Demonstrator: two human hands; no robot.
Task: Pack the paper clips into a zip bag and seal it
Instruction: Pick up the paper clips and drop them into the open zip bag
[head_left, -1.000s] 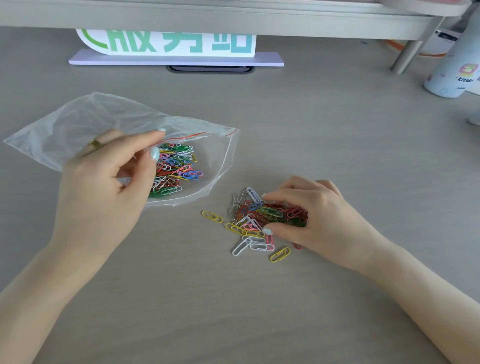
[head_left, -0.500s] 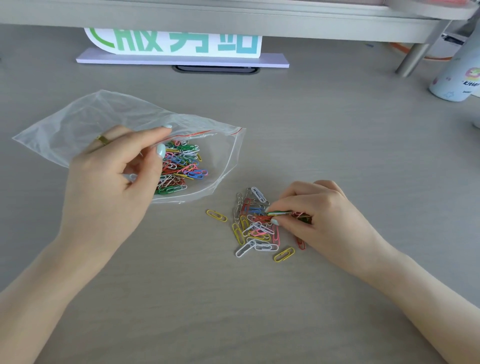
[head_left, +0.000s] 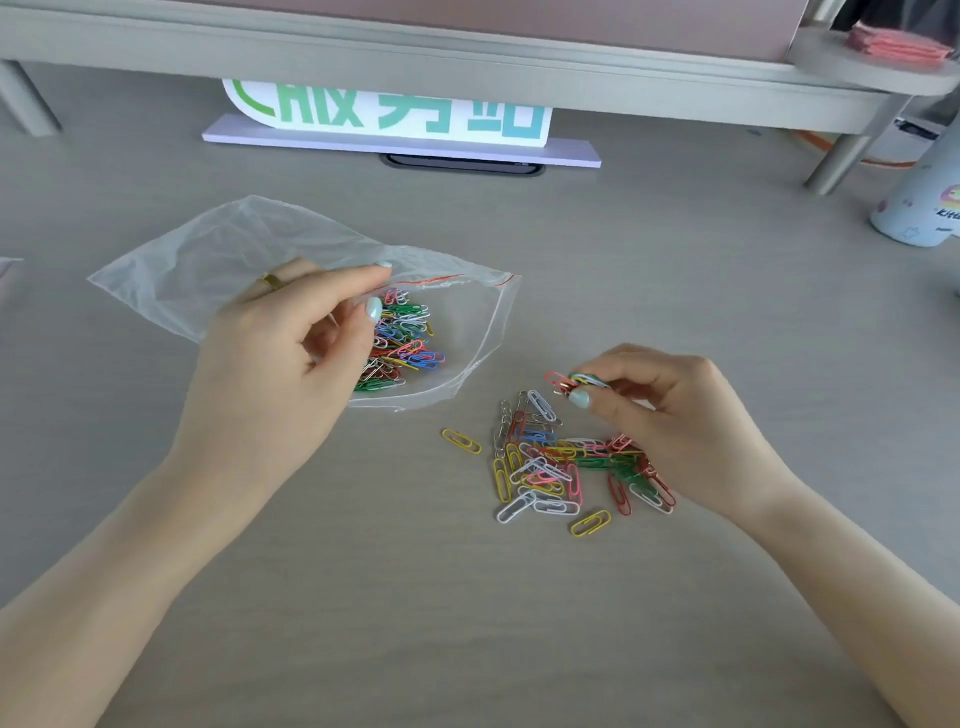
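Note:
A clear zip bag (head_left: 197, 270) with a red seal line lies on the grey desk, mouth facing right. My left hand (head_left: 280, 358) pinches its upper lip and holds the mouth apart. Inside lies a heap of coloured paper clips (head_left: 402, 338). To the right, a loose pile of coloured paper clips (head_left: 550, 462) lies on the desk, with one yellow clip (head_left: 461, 441) apart on its left. My right hand (head_left: 670, 421) hovers over the pile's right side and pinches a small bunch of clips (head_left: 574, 382) just above it, right of the bag's mouth.
A white sign with green characters (head_left: 395, 114) on a lilac base stands at the back under a grey shelf (head_left: 467, 57). A pale bottle (head_left: 919, 208) stands at the far right beside a shelf leg (head_left: 841, 161).
My right hand closed on a few clips in the pile and lifted them up toward the bag's mouth. My left hand kept its hold on the bag.

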